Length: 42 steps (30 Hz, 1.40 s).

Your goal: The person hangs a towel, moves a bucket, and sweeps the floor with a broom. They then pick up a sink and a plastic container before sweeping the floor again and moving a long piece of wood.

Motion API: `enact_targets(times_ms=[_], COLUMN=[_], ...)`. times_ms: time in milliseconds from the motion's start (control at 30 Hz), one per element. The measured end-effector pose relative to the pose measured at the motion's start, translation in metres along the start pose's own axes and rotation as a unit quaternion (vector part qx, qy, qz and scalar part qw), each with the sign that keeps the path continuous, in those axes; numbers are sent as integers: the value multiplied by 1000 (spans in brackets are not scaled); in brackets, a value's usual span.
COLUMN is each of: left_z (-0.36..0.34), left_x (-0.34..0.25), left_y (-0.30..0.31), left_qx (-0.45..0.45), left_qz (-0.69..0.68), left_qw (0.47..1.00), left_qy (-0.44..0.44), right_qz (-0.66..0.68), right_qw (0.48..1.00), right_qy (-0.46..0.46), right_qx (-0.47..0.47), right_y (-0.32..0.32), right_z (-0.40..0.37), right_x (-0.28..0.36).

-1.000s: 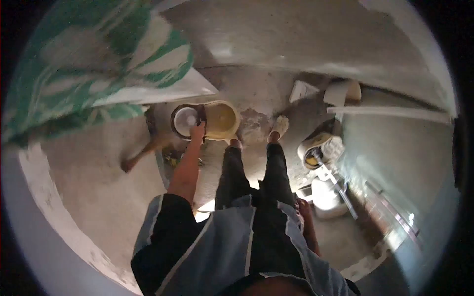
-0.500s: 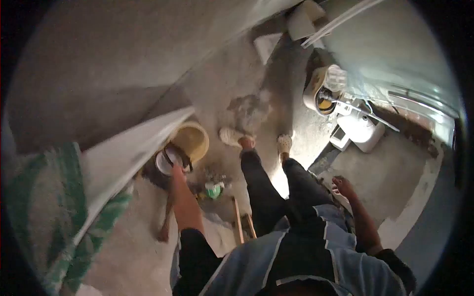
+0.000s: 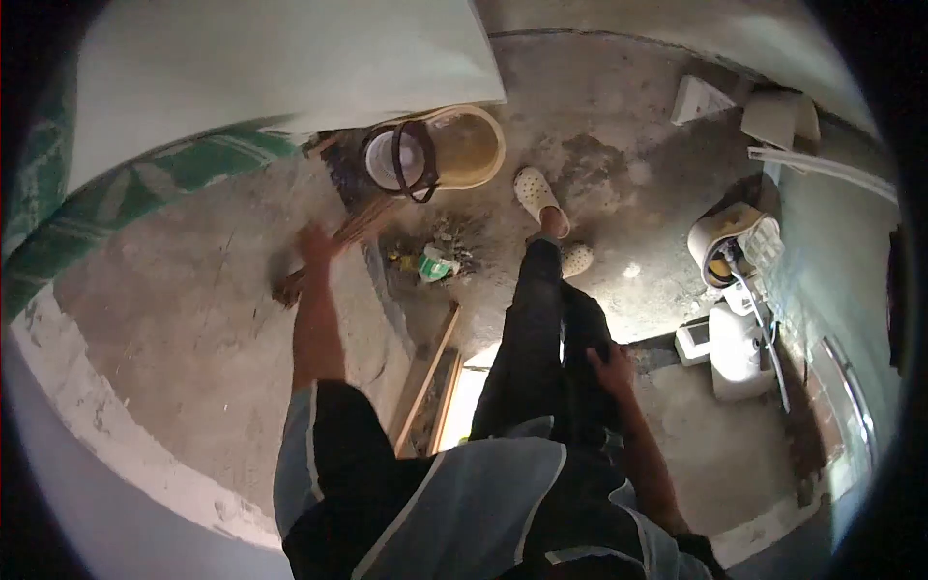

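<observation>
My left hand is stretched out at the left, smeared by motion, over or beside a bundle of thin brown sticks. Whether it touches the bundle, I cannot tell. Above it stands a yellowish tub, with a white bucket and a dark curved strap or handle at its left side. My right hand is beside my right thigh, fingers apart, with nothing seen in it.
Debris with a green and white packet lies on the floor. Wooden strips lean near my legs. At the right stand another tub and a white container. A white panel is upper left.
My left hand has left the white bucket and its dark strap and moved down and left near the sticks. My right hand is now against my leg. The view has turned.
</observation>
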<state>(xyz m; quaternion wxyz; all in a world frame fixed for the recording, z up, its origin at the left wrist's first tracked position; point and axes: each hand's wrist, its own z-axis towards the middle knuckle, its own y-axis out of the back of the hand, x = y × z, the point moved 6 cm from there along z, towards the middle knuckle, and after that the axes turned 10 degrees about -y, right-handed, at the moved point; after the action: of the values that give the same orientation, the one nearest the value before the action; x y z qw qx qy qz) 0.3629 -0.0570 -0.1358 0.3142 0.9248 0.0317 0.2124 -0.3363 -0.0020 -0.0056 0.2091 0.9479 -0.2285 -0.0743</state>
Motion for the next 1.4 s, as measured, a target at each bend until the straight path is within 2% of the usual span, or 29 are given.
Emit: enact_targets(times_ms=[33,67,100,133,200,233,300,367,433,467,500,567,600,633,667,700,833,967,1000,1033,1067,1100,1133,1167,1200,1233,1300,1367,1400], left_z=[-7,-18,-32,-38,-40,-39,-55,-84,-154,-184,-220,-293,-315,-338,-354,-364,-347,-275,-255,-234,-213,-201,-192,-186,-173,-164,-179,-207,-219], left_x=[44,66,60,62,45,32,24,5,-29,-40,-47,-78,-87,-100,-113,-129,-208,-311,-343,-373,-409,-440,-471,-504,-535,-562,-588,-593,-591], left_y=[-31,-50,-36,-43,-46,-45,-61,-87,-50,-39,-28,38,42,57,73,94,174,252,264,276,278,276,276,276,280,278,278,314,319], left_qx=[-37,-80,7,-145,-140,-148,-104,-147,-121,-18,-8,134,121,133,124,79,-23,-39,-52,-59,118,293,392,483,495,498,515,473,476], left_qz=[44,87,173,234,267,273,203,148,106,65,49,-103,-147,-148,-165,-178,-186,-213,-282,-349,-448,-526,-564,-594,-584,-577,-560,-687,-680], left_qw=[998,990,983,942,937,931,964,957,967,980,978,971,965,949,943,934,912,911,873,829,776,693,646,587,585,578,573,529,536], left_qy=[-35,-76,-67,-192,-179,-194,-139,-200,-198,-186,-202,-172,-179,-243,-262,-299,-365,-351,-394,-433,-427,-396,-332,-264,-266,-289,-305,-155,-155], right_qz=[12,-61,-132,-113,-149,-139,-141,-146,-119,-109,-101,-82,-68,-55,-42,-34,44,95,308,413,511,629,723,642,538,534,373,341,308], right_qw=[1000,998,990,991,987,987,984,983,992,993,994,995,995,996,997,997,998,992,947,906,853,777,674,713,737,739,731,759,780], right_qy=[-7,0,2,-17,-33,-2,24,31,2,3,9,15,13,16,17,9,-35,-23,3,5,9,-12,-35,7,47,35,156,108,74], right_qx=[-10,-28,-47,-63,-58,-84,-102,-106,-36,-47,-50,-58,-68,-65,-60,-62,-14,74,86,94,102,-19,-150,-283,-407,-410,-549,-545,-540], right_y=[-6,-16,-26,-26,-30,-30,-31,-32,-33,-35,-41,-48,-47,-48,-48,-47,-51,-43,-18,-5,9,27,51,86,126,172,267,297,310], right_z=[-4,-7,-6,-3,-3,-6,-16,-24,-30,-32,-29,-26,-28,-29,-29,-28,-10,31,30,24,17,4,-9,-31,-59,-85,-150,-115,-97], right_x=[6,14,19,19,16,14,11,5,-1,-7,-13,-18,-18,-15,-12,-10,-6,8,22,38,53,60,59,65,71,69,91,107,113])
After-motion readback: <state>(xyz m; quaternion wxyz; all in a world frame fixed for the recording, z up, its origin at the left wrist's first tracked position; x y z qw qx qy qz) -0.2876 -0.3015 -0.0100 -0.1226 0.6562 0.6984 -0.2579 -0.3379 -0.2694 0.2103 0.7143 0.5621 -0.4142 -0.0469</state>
